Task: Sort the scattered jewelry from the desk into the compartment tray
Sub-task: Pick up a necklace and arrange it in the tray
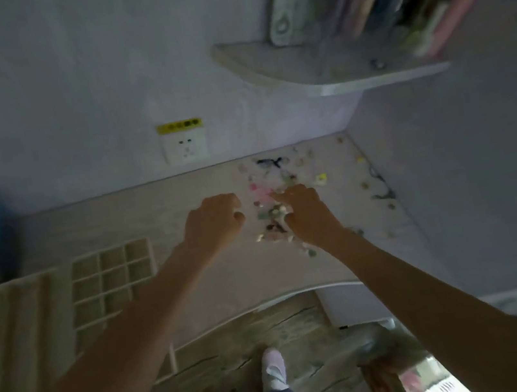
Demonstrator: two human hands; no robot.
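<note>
- Jewelry (pixel 272 207): a loose heap of small pale, pink and green pieces on the table (pixel 125 217), toward the back right corner; stray pieces lie apart along the right wall. The picture is blurred, so single items cannot be named.
- Tray (pixel 113 280): a pale grid of square compartments at the left of the table, well apart from the heap. The visible cells look bare; the near part is hidden behind the left forearm.
- Left hand (pixel 215 223): just left of the heap, fingers curled under. Whether it holds a piece cannot be told.
- Right hand (pixel 303 212): on the heap's right edge, 1 finger stretched into the pieces, the others bent. A pinch on any item cannot be confirmed.
- Step in hand, as judged: picking pieces out of the heap, with sorting barely begun.
- Advice: spread the heap flat with the fingertips first, so like pieces show.
- Advice: lift 1 piece at a time with a thumb-and-finger pinch; chains are likely to tangle and drag neighbours.
- Advice: draw the tray nearer to shorten each carry, and keep 1 kind per compartment.
- Risk: small pieces may roll toward the table's curved front edge.
</note>
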